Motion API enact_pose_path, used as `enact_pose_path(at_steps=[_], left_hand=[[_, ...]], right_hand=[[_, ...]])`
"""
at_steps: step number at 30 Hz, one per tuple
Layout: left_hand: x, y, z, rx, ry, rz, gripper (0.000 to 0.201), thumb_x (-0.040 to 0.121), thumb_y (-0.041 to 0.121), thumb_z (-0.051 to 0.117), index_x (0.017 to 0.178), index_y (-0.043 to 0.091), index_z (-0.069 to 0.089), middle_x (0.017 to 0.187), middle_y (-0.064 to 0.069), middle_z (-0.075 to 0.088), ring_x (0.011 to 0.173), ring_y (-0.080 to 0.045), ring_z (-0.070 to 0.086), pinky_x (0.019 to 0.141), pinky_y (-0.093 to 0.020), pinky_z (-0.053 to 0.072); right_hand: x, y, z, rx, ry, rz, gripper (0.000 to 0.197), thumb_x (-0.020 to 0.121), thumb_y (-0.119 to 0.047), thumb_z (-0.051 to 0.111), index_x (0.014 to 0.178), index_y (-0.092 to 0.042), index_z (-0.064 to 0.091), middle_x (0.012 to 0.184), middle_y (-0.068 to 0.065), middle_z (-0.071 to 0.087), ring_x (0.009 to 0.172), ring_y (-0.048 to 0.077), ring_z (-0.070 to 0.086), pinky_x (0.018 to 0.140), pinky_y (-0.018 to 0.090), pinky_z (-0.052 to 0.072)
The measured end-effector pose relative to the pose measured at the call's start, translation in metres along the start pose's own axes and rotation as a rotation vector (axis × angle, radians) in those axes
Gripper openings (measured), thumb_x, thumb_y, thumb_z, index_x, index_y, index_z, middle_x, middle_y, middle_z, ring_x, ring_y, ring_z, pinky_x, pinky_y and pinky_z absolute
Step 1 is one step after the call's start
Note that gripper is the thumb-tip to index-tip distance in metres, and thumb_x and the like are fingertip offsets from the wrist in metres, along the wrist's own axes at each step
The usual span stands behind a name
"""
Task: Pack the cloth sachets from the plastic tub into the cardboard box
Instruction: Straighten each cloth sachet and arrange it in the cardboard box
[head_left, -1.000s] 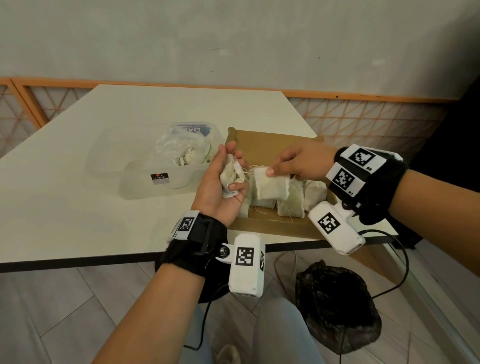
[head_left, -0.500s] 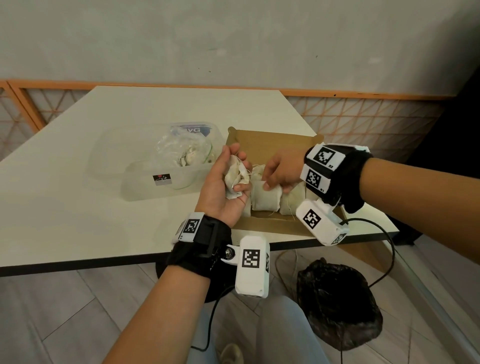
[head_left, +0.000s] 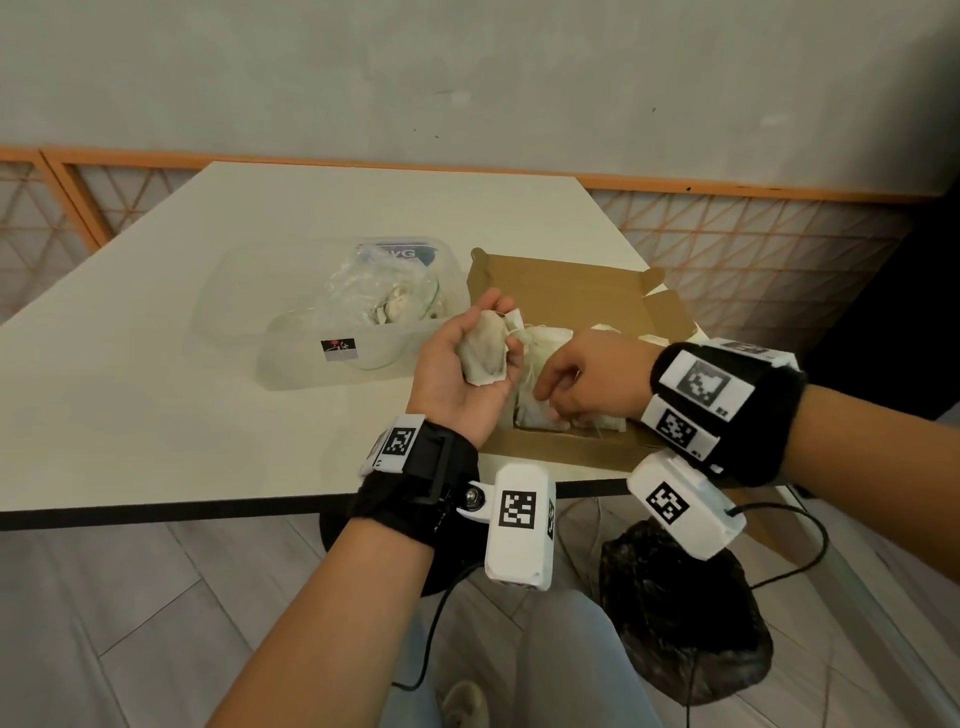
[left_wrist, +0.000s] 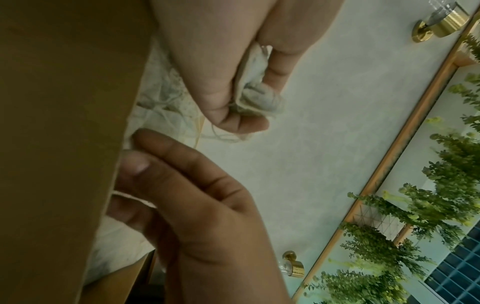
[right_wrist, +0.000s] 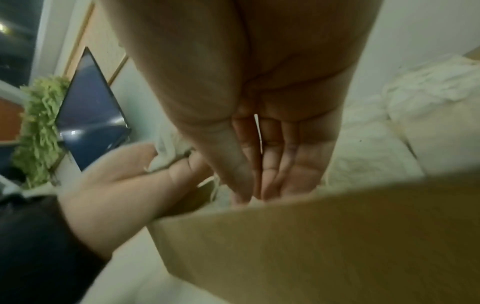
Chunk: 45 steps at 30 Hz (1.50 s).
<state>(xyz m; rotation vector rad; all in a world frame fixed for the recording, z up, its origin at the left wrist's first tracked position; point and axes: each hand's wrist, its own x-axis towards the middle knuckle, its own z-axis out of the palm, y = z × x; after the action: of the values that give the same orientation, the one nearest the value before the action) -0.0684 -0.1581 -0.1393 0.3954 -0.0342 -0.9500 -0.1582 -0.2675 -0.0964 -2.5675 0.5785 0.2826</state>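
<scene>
Sachets (head_left: 485, 349) sit clutched in the curled left hand (head_left: 457, 374); right hand's (head_left: 592, 376) straight fingers (right_wrist: 272, 164) seemingly press boxed ones.

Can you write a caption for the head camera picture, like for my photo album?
Left hand holds a cloth sachet while the right hand tucks another into the cardboard box.

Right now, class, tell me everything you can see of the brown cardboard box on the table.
The brown cardboard box is plain and shallow, with its lid flap folded back and open. It sits on the white table near the front edge, right of the clear plastic tub. Pale cloth sachets stand packed inside. The right hand reaches in, straight fingers pressing a sachet; the left hand holds another sachet at its left edge.
</scene>
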Motion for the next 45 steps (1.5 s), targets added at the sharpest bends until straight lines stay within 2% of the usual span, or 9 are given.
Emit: enact_pose_path(at_steps=[5,8,10,16,23,29,34,40,45], left_hand=[[0.002,-0.001,0.001,0.049,0.010,0.018,0.025,0.099,0.008,0.036,0.109,0.003,0.059,0.100,-0.011,0.064,0.089,-0.022,0.060,0.074,-0.031,0.055],[0.004,-0.002,-0.001,0.072,-0.007,0.039,0.028,0.100,0.008,0.034,0.113,0.002,0.057,0.105,-0.012,0.063,0.105,-0.025,0.058,0.100,-0.038,0.045],[0.006,-0.003,-0.003,0.101,-0.021,0.048,0.028,0.100,0.009,0.033,0.115,0.003,0.056,0.108,-0.013,0.063,0.111,-0.026,0.056,0.105,-0.040,0.041],[0.002,-0.004,-0.002,0.212,-0.138,0.018,0.017,0.096,0.014,0.041,0.099,0.005,0.055,0.096,-0.012,0.060,0.088,-0.022,0.058,0.080,-0.032,0.046],[0.006,-0.006,-0.005,0.349,-0.130,0.052,0.011,0.093,0.014,0.052,0.100,0.007,0.058,0.088,-0.005,0.062,0.074,-0.011,0.058,0.056,-0.014,0.046],[0.004,-0.009,-0.001,0.448,-0.088,0.095,0.009,0.091,0.011,0.055,0.094,0.010,0.063,0.078,0.000,0.064,0.061,-0.003,0.055,0.047,-0.011,0.039],[0.005,-0.011,0.000,0.507,-0.069,0.089,0.013,0.091,0.010,0.057,0.088,0.015,0.069,0.079,0.001,0.066,0.064,-0.004,0.055,0.047,-0.011,0.040],[0.004,-0.008,0.003,0.419,-0.002,0.057,0.007,0.093,0.013,0.056,0.090,0.011,0.062,0.076,-0.002,0.064,0.054,-0.005,0.054,0.041,-0.012,0.039],[0.003,-0.006,0.004,0.345,0.022,0.038,0.007,0.094,0.013,0.054,0.094,0.011,0.060,0.074,-0.003,0.068,0.056,-0.007,0.056,0.043,-0.013,0.040]], right_hand=[[-0.005,-0.012,-0.015,0.430,0.184,-0.064,0.020,0.085,-0.021,0.065,0.091,-0.002,0.062,0.071,0.006,0.063,0.060,0.011,0.058,0.064,0.023,0.054],[-0.006,-0.023,-0.009,0.435,0.140,-0.018,0.036,0.082,-0.038,0.066,0.085,-0.003,0.063,0.070,0.007,0.063,0.055,0.010,0.056,0.056,0.017,0.052],[-0.004,-0.024,-0.003,0.393,0.130,-0.012,0.041,0.080,-0.040,0.068,0.087,0.001,0.065,0.071,0.009,0.064,0.055,0.011,0.057,0.055,0.016,0.052],[0.000,-0.013,-0.006,0.732,0.162,-0.045,0.008,0.085,-0.012,0.065,0.085,-0.005,0.060,0.066,0.007,0.061,0.049,0.007,0.056,0.053,0.016,0.051],[-0.002,-0.006,-0.011,0.896,0.214,-0.039,0.011,0.084,-0.012,0.066,0.083,-0.004,0.059,0.071,0.011,0.063,0.051,0.008,0.060,0.056,0.019,0.054],[-0.002,-0.009,-0.032,0.329,0.422,-0.145,0.034,0.076,-0.036,0.073,0.106,-0.026,0.060,0.088,-0.006,0.058,0.076,0.008,0.055,0.075,0.026,0.048],[-0.001,-0.016,-0.046,0.096,0.436,-0.261,0.011,0.076,-0.022,0.073,0.086,-0.023,0.070,0.082,0.004,0.065,0.074,0.012,0.054,0.078,0.033,0.048],[-0.009,0.006,-0.059,0.044,0.490,-0.119,0.012,0.077,-0.022,0.074,0.086,-0.017,0.068,0.069,-0.011,0.056,0.063,0.002,0.048,0.063,0.017,0.039],[-0.030,0.036,-0.075,-0.115,0.320,0.054,0.015,0.077,-0.025,0.073,0.087,-0.018,0.066,0.076,-0.008,0.061,0.074,0.009,0.055,0.069,0.021,0.041]])
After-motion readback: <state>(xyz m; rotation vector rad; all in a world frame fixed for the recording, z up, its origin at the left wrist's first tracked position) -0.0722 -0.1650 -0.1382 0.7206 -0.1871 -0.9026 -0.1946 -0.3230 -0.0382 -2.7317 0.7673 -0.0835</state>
